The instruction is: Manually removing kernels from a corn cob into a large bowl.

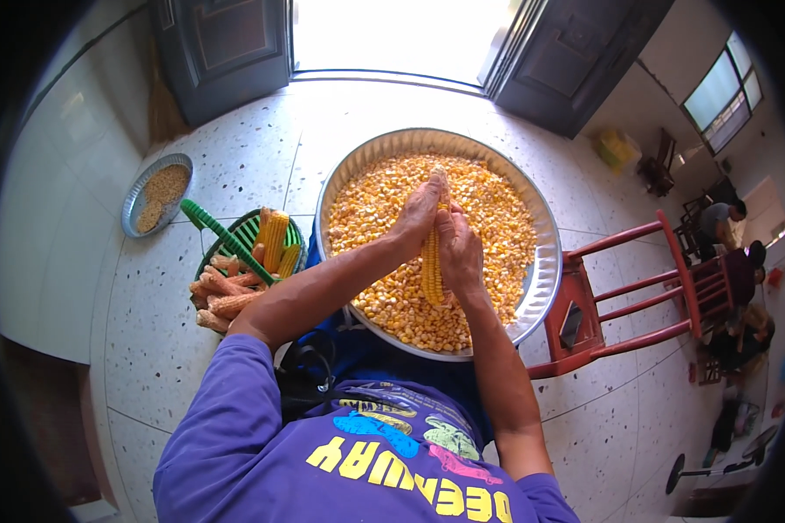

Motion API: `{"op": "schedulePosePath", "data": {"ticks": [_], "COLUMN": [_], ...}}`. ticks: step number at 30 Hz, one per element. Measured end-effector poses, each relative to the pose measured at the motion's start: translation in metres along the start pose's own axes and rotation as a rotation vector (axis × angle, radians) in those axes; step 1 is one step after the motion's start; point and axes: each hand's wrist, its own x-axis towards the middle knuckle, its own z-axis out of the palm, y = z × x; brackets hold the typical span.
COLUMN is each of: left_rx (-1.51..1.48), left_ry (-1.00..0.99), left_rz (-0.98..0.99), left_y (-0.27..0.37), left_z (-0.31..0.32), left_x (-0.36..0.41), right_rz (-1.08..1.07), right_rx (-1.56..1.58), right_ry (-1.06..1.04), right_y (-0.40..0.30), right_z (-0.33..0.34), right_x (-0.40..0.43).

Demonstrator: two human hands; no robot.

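Both hands grip one ear of corn [432, 269] above a wide, round metal basin [540, 307]. My left hand [420, 210] wraps the far part of the ear, where a bare, pale tip pokes out above the fingers. Lower down, my right hand [460, 247] presses on its right side, thumb towards the far end. Rows of yellow kernels still cover the near end of the ear. Loose corn kernels [379, 216] spread over most of the basin's floor, with bare metal showing at the lower right. Some fingers are hidden behind the ear.
By my left arm stands a green plastic basket [296, 236] holding stripped cobs [219, 282] and several yellow ears [275, 240]. Farther left, a small metal pan [133, 208] contains pale grains. A red wooden chair [585, 314] adjoins the basin's right side. Several people sit at far right.
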Motion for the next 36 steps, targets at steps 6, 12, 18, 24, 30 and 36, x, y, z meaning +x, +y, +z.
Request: {"op": "schedulePosePath", "data": {"ticks": [6,12,18,24,30,36], "left_rx": [0.034,0.097,0.100,0.131,0.196,0.201], "left_ry": [-0.041,-0.031,-0.013,0.017,0.035,-0.033], "left_rz": [0.046,0.092,0.065,-0.011,0.045,0.105], "left_y": [-0.004,-0.007,-0.004,0.007,0.003,-0.002], "left_z": [0.000,0.000,0.002,0.004,0.007,0.011], "left_x": [-0.003,-0.003,-0.006,-0.011,-0.009,-0.012], "right_rz": [-0.093,-0.169,-0.113,-0.182,-0.078,0.005], "right_rx": [0.059,0.108,0.121,0.180,0.351,0.203], "right_ry": [0.089,0.158,0.132,0.146,0.114,0.085], "right_y": [0.000,0.002,0.000,0.019,0.024,-0.004], "right_z": [0.000,0.002,0.001,0.002,0.006,-0.003], "right_x": [-0.007,-0.009,-0.011,-0.008,0.002,0.002]}}
